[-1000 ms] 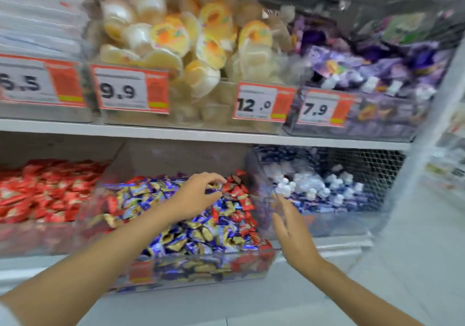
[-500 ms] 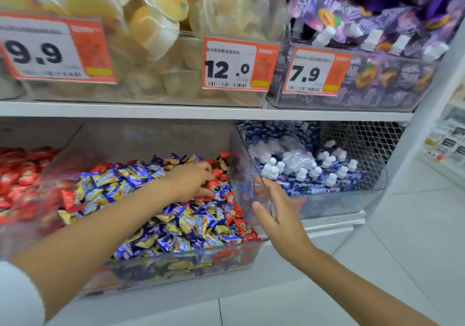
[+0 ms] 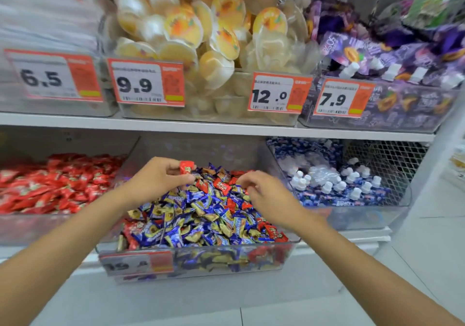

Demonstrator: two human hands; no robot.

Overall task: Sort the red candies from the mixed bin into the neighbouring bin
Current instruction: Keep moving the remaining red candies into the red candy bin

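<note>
The clear mixed bin (image 3: pixel 196 262) on the lower shelf holds blue, gold and red wrapped candies. My left hand (image 3: pixel 158 177) hovers over its back left part and pinches one red candy (image 3: pixel 186 167) between thumb and fingertips, lifted above the pile. My right hand (image 3: pixel 261 190) reaches into the bin's right side with its fingers curled down among the candies near loose red ones (image 3: pixel 221 185); what they grip is hidden. The neighbouring bin (image 3: pixel 37 225) to the left is full of red candies (image 3: pixel 57 182).
To the right a clear bin (image 3: pixel 392 212) holds blue pouches with white caps. The upper shelf (image 3: pixel 226 127) overhangs the bins, carrying jelly cups, purple pouches and price tags. White floor lies below and to the right.
My left hand has lifted a red candy off the pile. My right hand has moved from outside the bin's right wall into the bin, onto the candies. The camera has pulled back.
</note>
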